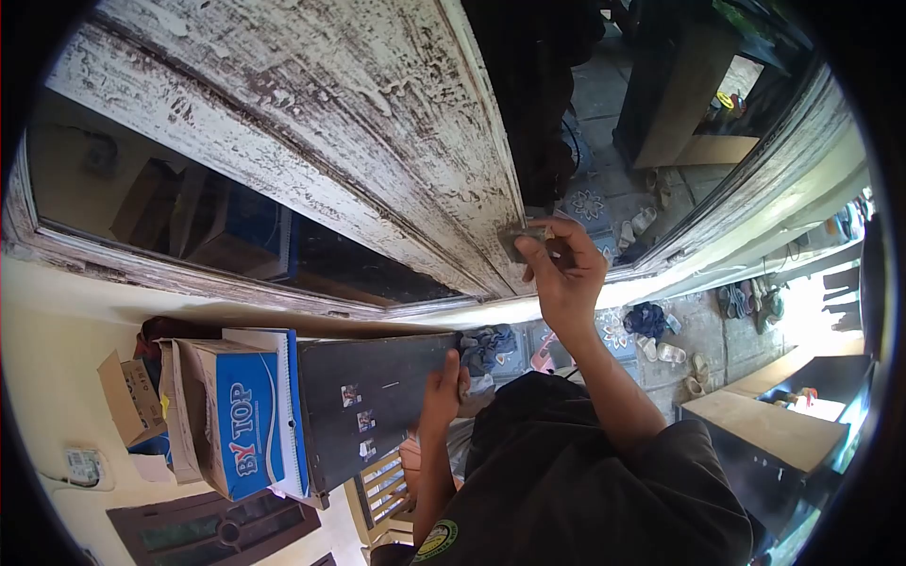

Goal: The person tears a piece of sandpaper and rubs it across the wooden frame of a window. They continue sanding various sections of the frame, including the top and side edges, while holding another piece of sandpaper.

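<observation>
Your right hand is closed to a narrow pinch on a small, flat, grey-brown piece, which lies against the edge of the long wooden frame with patchy white paint. Your left hand is low beside the right edge of the black, smooth-faced cabinet; whether it grips anything, you can't tell from here.

The frame's surface looks far from uniform: brown streaks and pits break the chalky white along its length, and no stretch appears fully bare or evenly coated. The grooves beside the flat, dark glass pane look just as rough. At the cabinet's left edge, a spiral-bound notebook stands upright beside a blue-and-white cardboard box.
</observation>
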{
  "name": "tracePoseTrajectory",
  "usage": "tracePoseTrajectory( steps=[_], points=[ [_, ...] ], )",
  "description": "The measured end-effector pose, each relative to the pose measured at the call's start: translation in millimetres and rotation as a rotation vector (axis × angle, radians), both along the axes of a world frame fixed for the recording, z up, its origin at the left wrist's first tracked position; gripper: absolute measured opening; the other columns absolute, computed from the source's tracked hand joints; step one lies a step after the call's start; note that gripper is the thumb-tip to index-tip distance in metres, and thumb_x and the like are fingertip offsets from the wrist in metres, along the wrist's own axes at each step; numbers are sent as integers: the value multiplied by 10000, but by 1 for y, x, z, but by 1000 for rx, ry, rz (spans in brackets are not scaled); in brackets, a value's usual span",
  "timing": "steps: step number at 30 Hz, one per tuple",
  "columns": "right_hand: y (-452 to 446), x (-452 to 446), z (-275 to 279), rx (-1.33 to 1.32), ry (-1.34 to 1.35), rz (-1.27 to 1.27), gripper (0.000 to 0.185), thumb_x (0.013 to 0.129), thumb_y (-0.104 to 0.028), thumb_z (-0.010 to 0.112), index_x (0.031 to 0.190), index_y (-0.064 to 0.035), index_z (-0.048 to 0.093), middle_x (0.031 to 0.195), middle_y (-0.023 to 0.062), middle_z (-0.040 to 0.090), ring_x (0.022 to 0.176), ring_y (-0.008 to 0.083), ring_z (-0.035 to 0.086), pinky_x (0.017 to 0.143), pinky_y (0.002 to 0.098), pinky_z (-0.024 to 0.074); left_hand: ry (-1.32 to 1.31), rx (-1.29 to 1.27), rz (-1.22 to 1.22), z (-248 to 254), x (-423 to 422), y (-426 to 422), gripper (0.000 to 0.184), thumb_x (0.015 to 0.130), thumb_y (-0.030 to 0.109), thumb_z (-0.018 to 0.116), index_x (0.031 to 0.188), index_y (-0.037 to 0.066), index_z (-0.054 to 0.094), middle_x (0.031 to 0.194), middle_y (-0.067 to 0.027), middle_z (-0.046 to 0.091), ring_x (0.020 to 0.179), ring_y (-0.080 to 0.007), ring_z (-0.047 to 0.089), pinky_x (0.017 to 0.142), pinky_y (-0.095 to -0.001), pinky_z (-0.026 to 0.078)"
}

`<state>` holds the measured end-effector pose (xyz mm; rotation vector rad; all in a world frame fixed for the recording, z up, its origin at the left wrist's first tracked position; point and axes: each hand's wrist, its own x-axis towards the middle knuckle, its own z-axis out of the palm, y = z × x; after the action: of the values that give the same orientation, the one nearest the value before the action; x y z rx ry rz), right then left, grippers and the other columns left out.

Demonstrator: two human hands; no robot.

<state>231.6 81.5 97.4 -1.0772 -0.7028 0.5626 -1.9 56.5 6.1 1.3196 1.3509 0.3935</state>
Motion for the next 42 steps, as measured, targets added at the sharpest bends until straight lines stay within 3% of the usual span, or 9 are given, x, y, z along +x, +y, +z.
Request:
tracePoseTrajectory(
  steps=[2,5,8,11,18,23,30,35,42],
  points=[
    [10,-8,0,49,-13,-104,203,778,19,710,958,14,616,727,31,637,593,42,564,530,164,439,-181,-103,269,-25,-8,2,633,934,579,406,653,35,570,605,11,493,542,-60,380,509,-242,304],
    [21,-5,17,140,-103,-214,160,757,30,726,887,10,634,746,41,653,633,49,590,554,169,453,-70,-84,553,26,20,-6,601,943,565,391,647,50,482,654,4,450,598,-69,362,536,-242,288],
    [28,0,49,239,-182,-221,132,739,35,741,823,8,643,778,53,658,664,56,602,569,180,465,-542,-13,141,5,-4,0,551,964,521,377,674,55,436,679,9,374,644,-83,336,573,-245,271],
    [34,2,53,329,-290,-288,146,715,45,756,794,10,638,787,69,651,671,71,605,567,195,470,-306,172,52,7,2,1,483,980,471,353,690,85,383,684,7,324,658,-126,345,630,-259,297],
    [33,-9,-4,220,-480,-488,194,648,79,767,742,1,617,752,104,624,611,139,596,518,225,458,-593,-20,271,26,5,5,284,928,225,466,688,98,382,714,11,337,693,-103,318,628,-261,281],
    [41,0,56,300,-595,-564,196,637,72,778,726,-2,620,750,93,626,605,130,594,489,224,454,-600,76,-30,32,-6,13,74,843,107,508,846,73,443,759,22,379,697,-80,351,648,-208,312],
    [40,-6,34,329,-580,-619,219,608,92,775,722,-4,615,758,90,632,626,137,605,545,235,473,-544,92,80,53,2,35,124,820,-13,574,890,48,493,805,35,501,713,-44,444,629,-198,372],
    [43,-12,18,237,-476,-623,220,608,110,762,726,-2,614,766,91,628,647,150,608,590,250,483,-436,375,34,91,11,49,82,863,91,622,863,11,605,795,42,560,739,-33,455,675,-210,396],
    [48,-3,104,445,-529,-607,216,639,103,741,731,-11,584,760,95,635,619,140,571,556,234,434,-459,989,-112,128,27,83,40,811,3,563,825,-21,592,1022,-139,603,869,-140,546,764,-255,416]
  ],
)
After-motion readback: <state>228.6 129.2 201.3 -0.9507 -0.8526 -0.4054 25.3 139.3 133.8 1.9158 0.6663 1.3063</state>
